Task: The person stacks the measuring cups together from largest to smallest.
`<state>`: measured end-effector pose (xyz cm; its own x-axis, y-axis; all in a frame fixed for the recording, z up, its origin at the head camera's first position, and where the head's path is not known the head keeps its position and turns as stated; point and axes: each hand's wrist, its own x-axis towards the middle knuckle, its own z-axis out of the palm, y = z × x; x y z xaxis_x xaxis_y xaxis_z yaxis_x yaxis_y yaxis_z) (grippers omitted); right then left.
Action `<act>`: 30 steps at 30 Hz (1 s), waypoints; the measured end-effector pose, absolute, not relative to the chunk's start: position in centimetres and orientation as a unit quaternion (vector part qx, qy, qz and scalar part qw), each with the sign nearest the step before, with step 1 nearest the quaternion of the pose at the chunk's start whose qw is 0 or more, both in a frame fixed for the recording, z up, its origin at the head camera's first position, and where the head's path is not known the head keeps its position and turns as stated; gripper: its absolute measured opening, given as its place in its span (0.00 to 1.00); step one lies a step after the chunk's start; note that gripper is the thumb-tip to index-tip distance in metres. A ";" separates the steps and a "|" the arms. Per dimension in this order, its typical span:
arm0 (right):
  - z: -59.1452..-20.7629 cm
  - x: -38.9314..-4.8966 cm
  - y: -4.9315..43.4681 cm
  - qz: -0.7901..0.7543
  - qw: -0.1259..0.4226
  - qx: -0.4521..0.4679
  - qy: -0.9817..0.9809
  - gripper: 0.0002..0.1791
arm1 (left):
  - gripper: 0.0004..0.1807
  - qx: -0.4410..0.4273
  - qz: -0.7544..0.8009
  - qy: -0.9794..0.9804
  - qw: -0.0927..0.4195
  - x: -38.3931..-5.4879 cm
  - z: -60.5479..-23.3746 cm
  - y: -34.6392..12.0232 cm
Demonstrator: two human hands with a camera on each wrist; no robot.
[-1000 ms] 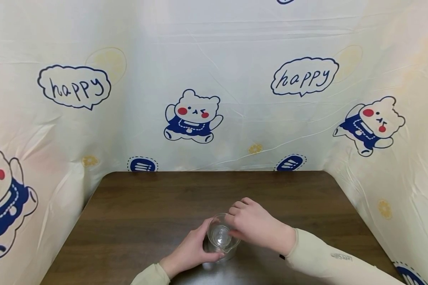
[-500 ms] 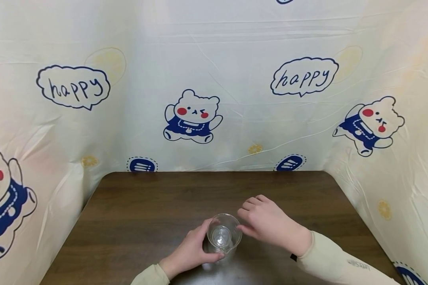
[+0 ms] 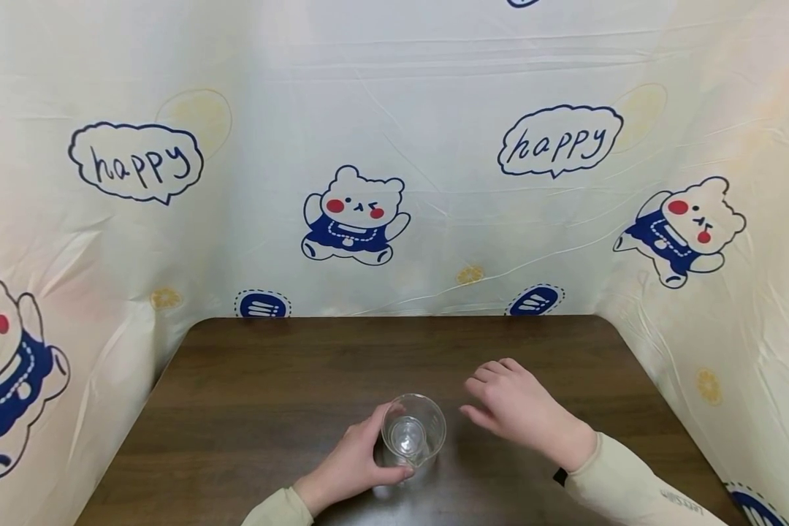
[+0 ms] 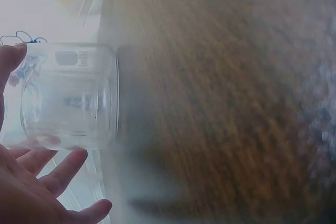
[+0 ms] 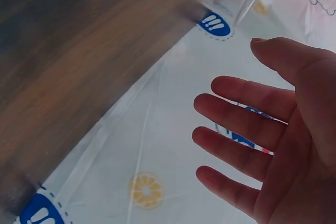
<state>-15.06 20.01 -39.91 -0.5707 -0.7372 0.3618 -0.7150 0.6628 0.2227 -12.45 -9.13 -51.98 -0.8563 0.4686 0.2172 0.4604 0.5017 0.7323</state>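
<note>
A clear glass beaker (image 3: pixel 435 434) stands upright on the dark wooden table, its spout toward the near side. Inside it shows a smaller glass vessel (image 4: pixel 68 103), its outline nested within the outer wall in the left wrist view. My left hand (image 3: pixel 358 454) holds the beaker from the left, with the thumb on the near side and the fingers round the far side. To the right, above the table, my right hand (image 3: pixel 516 404) is apart from the beaker. Its fingers (image 5: pixel 241 119) are spread and loosely extended, with nothing in the palm.
The brown table (image 3: pixel 289 365) reaches back to a pale cloth (image 3: pixel 447 219) printed with bears and "happy" bubbles. This cloth also hangs along the left and right sides.
My right hand has drawn out of the beaker's mouth and moved away to the right. The left hand and the beaker have stayed in place.
</note>
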 end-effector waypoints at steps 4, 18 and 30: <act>-40.4 -15.0 20.7 -0.020 0.215 0.397 -0.892 0.15 | 0.46 0.267 0.415 0.869 0.002 -12.4 -52.0 -9.1; -42.8 -14.9 22.7 -0.008 0.205 0.346 -0.916 0.12 | 0.47 0.266 0.402 0.876 -0.010 -12.3 -52.1 -9.2; -44.7 -14.9 22.9 0.051 0.229 0.304 -0.923 0.13 | 0.49 0.267 0.400 0.877 -0.002 -12.3 -51.8 -9.2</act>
<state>-14.94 22.86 -44.67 -0.7104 -0.5384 0.4533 -0.5847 0.8099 0.0457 -12.28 -9.16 -51.79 -0.8577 0.4659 0.2173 0.4695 0.5376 0.7004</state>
